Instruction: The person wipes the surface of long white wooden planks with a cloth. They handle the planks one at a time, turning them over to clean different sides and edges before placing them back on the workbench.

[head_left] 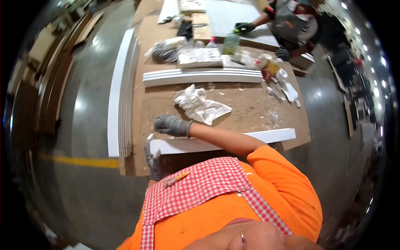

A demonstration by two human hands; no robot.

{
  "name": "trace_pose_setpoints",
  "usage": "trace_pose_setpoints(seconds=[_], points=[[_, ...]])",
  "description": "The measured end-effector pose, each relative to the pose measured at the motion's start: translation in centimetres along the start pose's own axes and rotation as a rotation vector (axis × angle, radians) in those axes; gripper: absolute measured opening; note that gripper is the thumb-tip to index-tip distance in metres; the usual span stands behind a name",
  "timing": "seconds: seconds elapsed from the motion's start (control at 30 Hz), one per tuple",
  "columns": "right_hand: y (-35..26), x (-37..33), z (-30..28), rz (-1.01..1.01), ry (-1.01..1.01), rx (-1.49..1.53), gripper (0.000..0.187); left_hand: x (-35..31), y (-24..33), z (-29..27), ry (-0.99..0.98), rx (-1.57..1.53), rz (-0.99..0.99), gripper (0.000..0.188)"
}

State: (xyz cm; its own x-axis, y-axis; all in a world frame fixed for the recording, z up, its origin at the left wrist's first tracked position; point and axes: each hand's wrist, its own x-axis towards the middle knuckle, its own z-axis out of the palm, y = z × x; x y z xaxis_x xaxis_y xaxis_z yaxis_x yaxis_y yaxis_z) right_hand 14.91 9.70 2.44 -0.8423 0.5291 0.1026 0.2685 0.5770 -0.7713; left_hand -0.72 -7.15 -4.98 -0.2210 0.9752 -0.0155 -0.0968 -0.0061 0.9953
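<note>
A long white strip (233, 141) lies along the near edge of the brown worktable (250, 112). My left hand (153, 159), in a grey glove, grips the strip's left end at the table edge. My right hand (171, 125), also in a grey glove, rests palm down on the tabletop just beyond that end, fingers bent and pointing left, with nothing visible in it. A crumpled white sheet (201, 106) lies a little past my right hand. My orange shirt and red-checked apron fill the bottom of the view.
A stack of white strips (204, 76) crosses the table's middle, and long white boards (120, 96) lean along its left edge. Bags, a green bottle (231, 41) and scraps clutter the far end. There a co-worker's dark-gloved hand (245, 27) rests on a perforated white panel (233, 16). A yellow floor line (83, 161) runs at left.
</note>
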Motion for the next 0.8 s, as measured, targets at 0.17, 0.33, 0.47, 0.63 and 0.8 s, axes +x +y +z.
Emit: trace_pose_setpoints(seconds=[0.17,0.33,0.47,0.63,0.8], points=[[-1.4,-4.2,-2.4,-0.019,0.33,0.277,0.019,1.5,0.6,-0.5,0.014,0.227,0.282,0.056],[-3.4,-13.8,-4.5,0.097,0.471,0.739,0.018,4.6,2.8,-2.4,0.197,-0.012,-0.253,0.024],[-2.4,-21.5,-7.1,0.237,0.553,0.599,0.018,7.5,3.3,-4.3,0.13,0.404,-0.463,0.024],[-1.7,-29.9,-11.3,0.354,0.864,0.565,0.016,7.8,3.9,-4.2,0.098,0.206,-0.543,0.029],[0.6,-36.2,-17.4,0.346,1.265,0.394,0.013,6.4,6.8,-3.1,-0.005,0.205,-0.564,0.025]])
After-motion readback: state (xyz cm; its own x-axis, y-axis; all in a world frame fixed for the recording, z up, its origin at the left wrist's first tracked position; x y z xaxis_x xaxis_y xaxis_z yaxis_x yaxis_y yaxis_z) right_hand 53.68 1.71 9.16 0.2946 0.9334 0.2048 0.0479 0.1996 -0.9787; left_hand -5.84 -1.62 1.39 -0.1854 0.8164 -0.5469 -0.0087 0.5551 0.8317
